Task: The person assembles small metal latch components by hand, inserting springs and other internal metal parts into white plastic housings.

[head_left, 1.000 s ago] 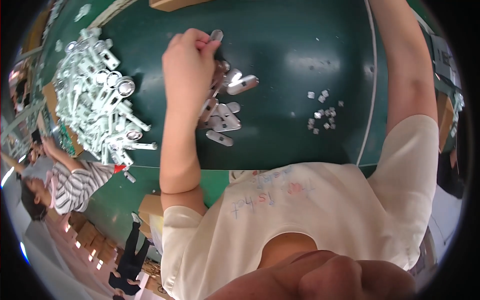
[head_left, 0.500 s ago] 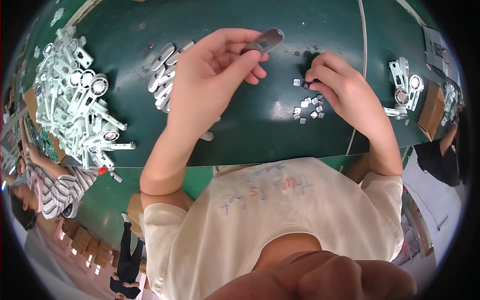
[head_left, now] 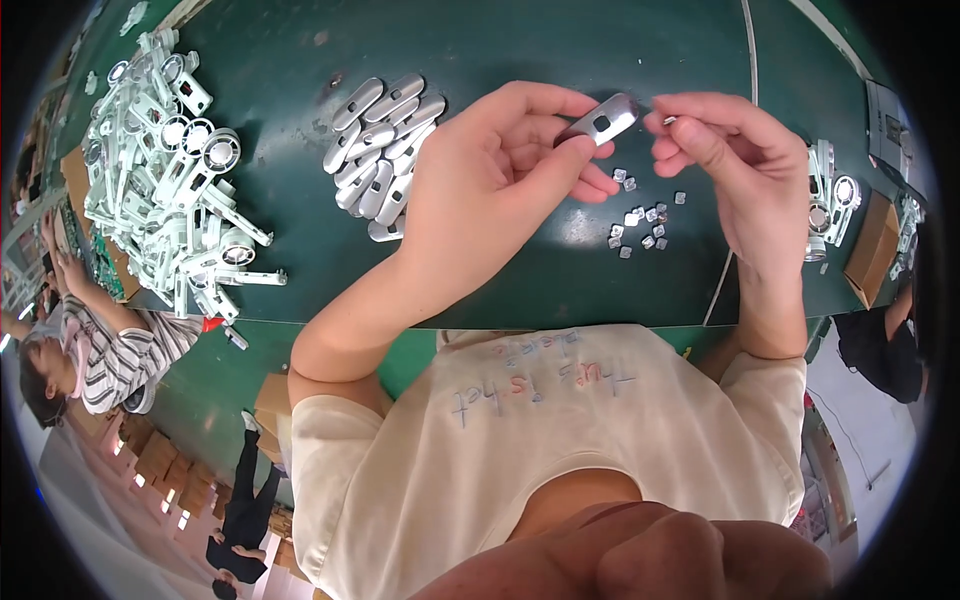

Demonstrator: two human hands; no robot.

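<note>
Between thumb and fingers, my left hand (head_left: 490, 180) holds a silver oval cover (head_left: 618, 112) with a small square hole, tilted up above the table. My right hand (head_left: 745, 170) is close beside the cover's far end, thumb and forefinger pinching a small silver square button (head_left: 670, 120), mostly hidden by the fingertips. The cover and the button are apart. Below the hands, several loose square buttons (head_left: 632, 219) lie scattered on the green table (head_left: 520, 275). Left of my left hand is a heap of similar silver covers (head_left: 373, 138), partly hidden behind my wrist.
A large heap of white plastic parts with round ends (head_left: 165, 200) covers the table's left side. A smaller group of these parts (head_left: 845, 195) lies at the right, near a cardboard box (head_left: 870, 250). Another person in a striped top (head_left: 125, 360) works at the far left.
My right hand has lifted from the loose buttons with one in its fingers and turned toward the cover. My left hand has moved right with the cover, showing more of the cover heap.
</note>
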